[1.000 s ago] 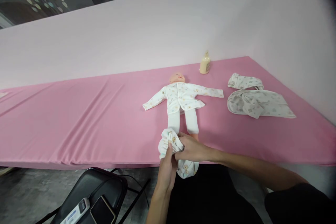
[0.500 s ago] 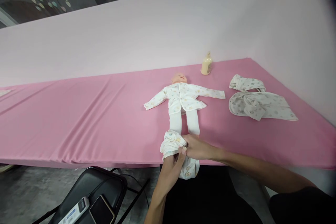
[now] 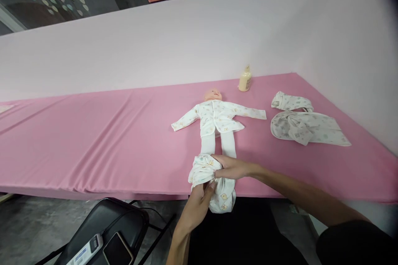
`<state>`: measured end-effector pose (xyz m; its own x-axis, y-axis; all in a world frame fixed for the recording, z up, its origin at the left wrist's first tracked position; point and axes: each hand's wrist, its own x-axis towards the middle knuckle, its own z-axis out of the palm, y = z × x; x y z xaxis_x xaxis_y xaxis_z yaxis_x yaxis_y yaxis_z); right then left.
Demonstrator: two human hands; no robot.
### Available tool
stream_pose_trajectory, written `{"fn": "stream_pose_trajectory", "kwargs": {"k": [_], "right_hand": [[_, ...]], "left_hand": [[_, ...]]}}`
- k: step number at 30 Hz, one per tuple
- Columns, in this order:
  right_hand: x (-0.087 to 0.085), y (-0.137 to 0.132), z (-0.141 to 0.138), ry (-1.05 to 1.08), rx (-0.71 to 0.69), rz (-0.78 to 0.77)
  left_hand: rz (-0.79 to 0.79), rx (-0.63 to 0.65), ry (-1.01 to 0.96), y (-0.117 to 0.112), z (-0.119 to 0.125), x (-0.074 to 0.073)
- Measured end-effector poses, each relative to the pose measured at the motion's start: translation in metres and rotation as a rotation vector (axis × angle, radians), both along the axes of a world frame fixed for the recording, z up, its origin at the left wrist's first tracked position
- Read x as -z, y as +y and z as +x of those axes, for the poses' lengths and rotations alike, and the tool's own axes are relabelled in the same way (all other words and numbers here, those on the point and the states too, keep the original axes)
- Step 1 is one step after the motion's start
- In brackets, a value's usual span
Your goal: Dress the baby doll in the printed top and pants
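A baby doll (image 3: 213, 95) lies on its back on the pink-covered table, its head toward the wall. It wears a white patterned jacket (image 3: 222, 116) and white leggings (image 3: 207, 144). Around the doll's feet, at the table's front edge, bunch white patterned baby pants (image 3: 224, 199). My left hand (image 3: 197, 206) has its fingers up inside a gathered leg of the pants, thumb closed on the cloth. My right hand (image 3: 231, 167) grips the same pants from the right, at the bunched leg. The doll's feet are hidden by cloth and hands.
A pump bottle (image 3: 245, 79) stands by the wall. Folded patterned cloths (image 3: 323, 126) lie to the right. Below the table at left, a black folding chair (image 3: 124, 215) holds a phone (image 3: 118, 250) and a white device (image 3: 85, 252).
My right hand has shifted its grip slightly left on the bunched pants leg. My left thumb has moved lower on the cloth. The view has tilted a little.
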<state>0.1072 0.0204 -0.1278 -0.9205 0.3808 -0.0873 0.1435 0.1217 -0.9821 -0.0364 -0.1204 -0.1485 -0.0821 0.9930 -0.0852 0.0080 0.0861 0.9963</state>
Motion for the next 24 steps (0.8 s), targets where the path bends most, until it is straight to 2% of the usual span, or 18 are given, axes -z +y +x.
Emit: {"fn": "stream_pose_trajectory", "kwargs": {"k": [3, 5, 7, 12, 15, 17, 20, 24], "right_hand": [[0.000, 0.007, 0.003, 0.002, -0.110, -0.022], [0.000, 0.010, 0.005, -0.077, -0.120, 0.001], [0.000, 0.013, 0.006, -0.105, -0.090, 0.078], [-0.002, 0.018, 0.002, 0.015, -0.007, 0.313], [-0.005, 0.019, -0.001, -0.028, 0.017, 0.289], [-0.005, 0.019, -0.001, -0.045, 0.033, 0.254], [-0.004, 0.026, -0.002, -0.036, 0.145, 0.275], [-0.003, 0.043, -0.005, -0.111, 0.407, 0.412]], "left_hand": [[0.063, -0.084, 0.215, 0.000, 0.002, 0.005], [0.089, -0.167, 0.323, 0.003, 0.007, 0.008], [0.083, -0.248, 0.361, 0.006, 0.012, 0.011], [0.127, -0.469, 0.471, 0.014, 0.019, 0.024], [0.157, -0.580, 0.511, 0.017, 0.021, 0.036], [0.188, -0.632, 0.448, 0.018, 0.022, 0.045], [0.231, -0.669, 0.331, 0.018, 0.023, 0.054], [0.317, -0.669, 0.305, 0.018, 0.021, 0.056]]}}
